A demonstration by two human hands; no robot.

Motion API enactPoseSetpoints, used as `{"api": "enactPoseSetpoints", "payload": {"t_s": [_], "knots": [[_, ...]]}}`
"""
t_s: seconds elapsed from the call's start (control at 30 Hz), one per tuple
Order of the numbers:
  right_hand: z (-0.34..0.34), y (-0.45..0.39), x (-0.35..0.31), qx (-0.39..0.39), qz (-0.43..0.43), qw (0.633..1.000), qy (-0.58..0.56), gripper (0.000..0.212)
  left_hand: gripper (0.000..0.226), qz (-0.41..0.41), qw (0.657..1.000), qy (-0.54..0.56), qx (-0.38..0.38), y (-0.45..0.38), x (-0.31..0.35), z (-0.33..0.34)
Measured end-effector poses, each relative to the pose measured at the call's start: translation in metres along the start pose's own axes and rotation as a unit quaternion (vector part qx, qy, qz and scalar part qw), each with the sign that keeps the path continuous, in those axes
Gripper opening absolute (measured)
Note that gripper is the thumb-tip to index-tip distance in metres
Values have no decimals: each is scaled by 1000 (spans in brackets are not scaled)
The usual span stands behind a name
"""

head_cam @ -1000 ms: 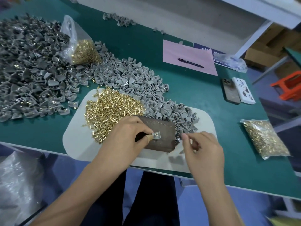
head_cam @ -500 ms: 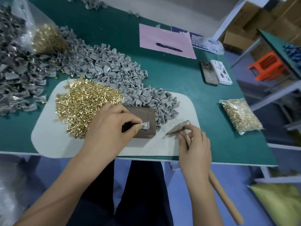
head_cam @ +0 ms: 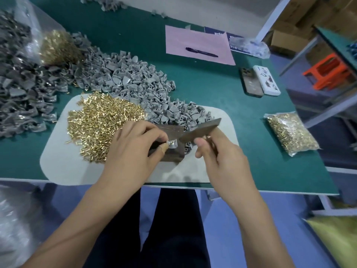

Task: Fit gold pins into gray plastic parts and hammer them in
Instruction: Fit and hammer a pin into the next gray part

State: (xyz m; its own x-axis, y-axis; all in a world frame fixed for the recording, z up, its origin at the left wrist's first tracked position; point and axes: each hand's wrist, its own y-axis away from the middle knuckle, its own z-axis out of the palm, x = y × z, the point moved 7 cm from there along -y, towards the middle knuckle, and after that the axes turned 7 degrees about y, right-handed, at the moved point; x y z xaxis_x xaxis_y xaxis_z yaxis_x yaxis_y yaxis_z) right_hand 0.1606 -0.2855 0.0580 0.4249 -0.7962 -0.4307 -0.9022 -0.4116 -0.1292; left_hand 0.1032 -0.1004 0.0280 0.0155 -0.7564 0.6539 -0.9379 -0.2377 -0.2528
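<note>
Thumb and forefinger of the left hand [head_cam: 133,151] pinch a small gray plastic part [head_cam: 172,144] against a dark brown block [head_cam: 172,144] at the centre of the frame, a glint of gold showing where a pin appears to be seated in it. Just to the right, the right hand [head_cam: 220,157] is clenched around the handle of a hammer [head_cam: 201,130], whose dark head hangs slightly above and beside the part, not touching it.

The clear risk from here is the closeness of the left thumb tip to the strike point: a blow landing off-centre could catch the finger, or glance off and bend the pin or flick the small part off the block. A pin sitting crooked would likely be driven in askew.

The part is pale gray, small and curved, with the gold head bright at its middle; whether the pin stands fully straight is too small to tell.

Around the block, on a white mat [head_cam: 63,167] at the near table edge, lies a heap of loose gold pins [head_cam: 100,124] to the left and a long drift of gray plastic parts [head_cam: 131,82] running toward the upper left. A bag of pins [head_cam: 291,134] rests at right on the green table [head_cam: 222,93].
</note>
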Motion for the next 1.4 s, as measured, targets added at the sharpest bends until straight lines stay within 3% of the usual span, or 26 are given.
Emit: {"api": "enactPoseSetpoints", "payload": {"t_s": [0.17, 0.3, 0.47, 0.53, 0.67, 0.8, 0.87, 1.0, 1.13, 1.2, 1.3, 1.4], "knots": [[-10, -6, -36, 102, -91, 977, 163, 19, 12, 3, 1000, -3, -10, -4, 2, -5], [-25, -7, -45, 153, -97, 971, 155, 15, 11, 5, 1000, -9, -7, -7, 3, -8], [-5, 0, -45, 73, -103, 976, 180, 19, 10, 23, 999, -20, -20, -9, 5, -8], [-14, -3, -46, 104, -105, 968, 203, 17, 9, 26, 999, -27, -21, -10, 5, -8], [-25, 1, -43, 167, -66, 974, 136, 18, 8, 24, 999, -20, -17, -10, 3, -8], [1, 5, -37, 66, -73, 983, 154, 17, 10, 21, 999, -19, -16, -11, 3, -7], [-11, 2, -37, 104, -66, 976, 182, 14, 9, 23, 999, -16, -16, -10, 2, -7], [-28, 5, -38, 192, -42, 975, 101, 17, 9, 20, 1000, -15, -19, -10, 0, -6], [0, 3, -42, 74, -78, 982, 158, 22, 9, 25, 999, -16, -25, -12, 0, -6], [-9, 1, -41, 101, -77, 975, 185, 22, 9, 26, 999, -12, -26, -12, 0, -6], [-19, 5, -43, 158, -57, 978, 121, 21, 9, 25, 999, -12, -25, -12, 0, -6], [1, 7, -46, 87, -84, 983, 140, 19, 14, 25, 999, -11, -23, -12, 0, -7]]}}
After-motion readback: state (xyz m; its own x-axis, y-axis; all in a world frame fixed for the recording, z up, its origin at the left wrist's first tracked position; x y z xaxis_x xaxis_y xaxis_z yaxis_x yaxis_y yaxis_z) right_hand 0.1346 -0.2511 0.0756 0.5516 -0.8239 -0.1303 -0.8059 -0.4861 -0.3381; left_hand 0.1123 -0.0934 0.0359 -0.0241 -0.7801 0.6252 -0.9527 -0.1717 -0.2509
